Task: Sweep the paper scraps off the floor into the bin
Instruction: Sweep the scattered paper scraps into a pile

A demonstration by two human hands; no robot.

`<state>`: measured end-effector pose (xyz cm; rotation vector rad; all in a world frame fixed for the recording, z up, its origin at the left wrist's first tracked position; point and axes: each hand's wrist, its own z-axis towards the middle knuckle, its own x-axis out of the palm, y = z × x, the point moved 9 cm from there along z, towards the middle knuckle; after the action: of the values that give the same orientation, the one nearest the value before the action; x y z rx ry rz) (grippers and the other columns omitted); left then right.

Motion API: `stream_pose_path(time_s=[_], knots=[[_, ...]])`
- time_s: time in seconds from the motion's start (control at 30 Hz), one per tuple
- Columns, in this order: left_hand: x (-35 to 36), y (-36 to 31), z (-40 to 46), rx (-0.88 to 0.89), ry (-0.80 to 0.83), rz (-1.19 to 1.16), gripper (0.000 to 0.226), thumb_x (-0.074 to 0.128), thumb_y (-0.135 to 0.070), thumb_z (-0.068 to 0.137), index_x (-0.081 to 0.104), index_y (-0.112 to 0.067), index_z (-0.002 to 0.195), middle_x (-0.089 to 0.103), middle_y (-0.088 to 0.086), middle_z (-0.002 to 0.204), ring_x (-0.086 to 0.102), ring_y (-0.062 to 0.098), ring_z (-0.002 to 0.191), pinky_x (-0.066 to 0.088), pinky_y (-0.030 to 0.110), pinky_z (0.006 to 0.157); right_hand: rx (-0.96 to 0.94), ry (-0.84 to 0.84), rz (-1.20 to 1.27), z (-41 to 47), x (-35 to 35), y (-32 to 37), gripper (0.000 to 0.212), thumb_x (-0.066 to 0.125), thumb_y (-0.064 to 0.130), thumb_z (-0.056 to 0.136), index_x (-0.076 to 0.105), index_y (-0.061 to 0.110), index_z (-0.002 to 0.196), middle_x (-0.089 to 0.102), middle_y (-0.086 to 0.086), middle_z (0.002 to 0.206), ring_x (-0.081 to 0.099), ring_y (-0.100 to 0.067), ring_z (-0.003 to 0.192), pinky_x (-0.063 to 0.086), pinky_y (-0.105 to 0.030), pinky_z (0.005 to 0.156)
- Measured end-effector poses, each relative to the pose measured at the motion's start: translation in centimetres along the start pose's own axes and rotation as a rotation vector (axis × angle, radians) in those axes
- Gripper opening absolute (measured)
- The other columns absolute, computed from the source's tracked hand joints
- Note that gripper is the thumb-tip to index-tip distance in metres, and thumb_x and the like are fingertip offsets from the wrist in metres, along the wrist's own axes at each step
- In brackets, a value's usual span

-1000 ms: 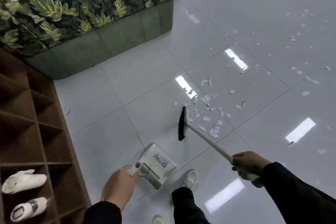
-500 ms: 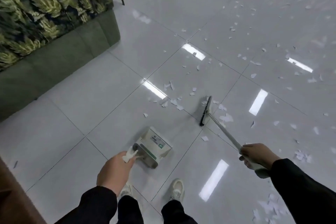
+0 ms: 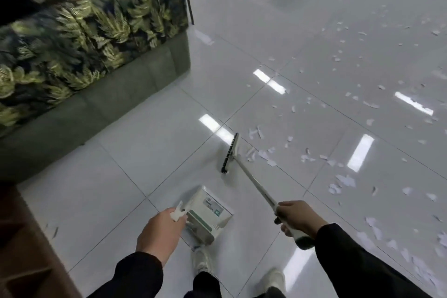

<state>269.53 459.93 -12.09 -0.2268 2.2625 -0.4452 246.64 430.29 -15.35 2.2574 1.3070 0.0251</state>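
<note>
The right hand (image 3: 298,219) grips the white-handled broom (image 3: 244,172) — its black bristles sit beside torn white paper scraps (image 3: 262,155) strewn across the glossy white tiled floor (image 3: 145,152). The left hand (image 3: 160,232) holds the white-and-green dustpan bin (image 3: 209,215) near the feet.

Glossy white tile floor (image 3: 101,184), scattered paper scraps (image 3: 263,155)

White paper scraps (image 3: 262,154) are scattered on glossy white floor tiles (image 3: 145,143). A grey-green sofa (image 3: 101,101) is draped with dark leaf-patterned (green and yellow) fabric (image 3: 84,34). The dustpan (image 3: 208,213) is white with green trim; the broom (image 3: 229,152) is white, black-bristled.
</note>
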Motion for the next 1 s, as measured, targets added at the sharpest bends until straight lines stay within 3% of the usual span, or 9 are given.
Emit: stream_pose_path(time_s=[0.1,0.33,0.43,0.6,0.83,0.93,1.0], knots=[[-2.9,1.5,1.7,-0.025,-0.014,0.028,0.030,0.054,-0.047,0.100,0.062,-0.028,0.078,0.060,-0.009,0.068,0.054,0.013,0.062,0.037,0.027,0.054,-0.009,0.080,-0.031,0.8,5.4,2.2,0.020,0.055,-0.003,0.086,0.061,0.001,0.067,0.062,-0.023,0.073,0.041,-0.021,0.044,0.037,-0.023,0.044],[-5.8,2.1,3.8,-0.063,-0.026,0.097,0.028,0.053,-0.046,0.100,0.062,-0.030,0.078,0.064,-0.008,0.072,0.054,0.013,0.063,0.042,0.027,0.058,0.047,0.135,-0.135,2.9,7.9,3.2,0.013,0.055,0.000,0.085,0.064,-0.003,0.077,0.065,-0.024,0.077,0.046,-0.022,0.043,0.043,-0.026,0.046],[-5.5,0.0,5.2,-0.039,-0.010,0.146,0.030,0.052,-0.052,0.101,0.064,-0.032,0.082,0.066,-0.009,0.074,0.058,0.013,0.068,0.041,0.026,0.058,0.095,0.100,-0.129,4.4,4.2,2.7,0.015,0.055,0.001,0.087,0.067,-0.007,0.087,0.068,-0.023,0.076,0.048,-0.023,0.044,0.045,-0.026,0.047],[-2.6,-6.9,9.0,0.018,0.030,0.230,0.031,0.054,-0.049,0.101,0.060,-0.031,0.077,0.063,-0.009,0.071,0.056,0.013,0.066,0.040,0.027,0.057,0.135,0.008,-0.140,7.4,-7.5,2.1,0.017,0.056,0.001,0.085,0.064,0.004,0.070,0.068,-0.016,0.071,0.048,-0.022,0.046,0.042,-0.022,0.047],[0.5,-17.4,12.7,0.099,0.073,0.264,0.024,0.056,-0.049,0.100,0.064,-0.035,0.081,0.067,-0.006,0.074,0.061,0.015,0.072,0.044,0.029,0.060,0.206,-0.180,-0.111,11.6,-23.1,1.4,0.012,0.056,-0.001,0.088,0.064,-0.004,0.080,0.065,-0.019,0.064,0.049,-0.023,0.045,0.042,-0.023,0.047],[2.1,-23.0,14.4,0.169,0.075,0.278,0.036,0.053,-0.056,0.099,0.065,-0.031,0.077,0.065,-0.002,0.069,0.060,0.017,0.068,0.043,0.029,0.059,0.224,-0.294,-0.126,12.2,-29.4,0.6,0.011,0.060,0.004,0.091,0.065,0.001,0.082,0.065,-0.013,0.057,0.056,-0.025,0.040,0.045,-0.025,0.043],[3.9,-27.6,15.9,0.214,0.094,0.297,0.042,0.050,-0.061,0.098,0.065,-0.029,0.076,0.065,-0.001,0.068,0.060,0.018,0.068,0.043,0.030,0.058,0.270,-0.317,-0.075,12.3,-33.3,0.0,0.011,0.056,-0.001,0.089,0.064,-0.004,0.082,0.065,-0.018,0.061,0.053,-0.024,0.040,0.043,-0.026,0.045]])
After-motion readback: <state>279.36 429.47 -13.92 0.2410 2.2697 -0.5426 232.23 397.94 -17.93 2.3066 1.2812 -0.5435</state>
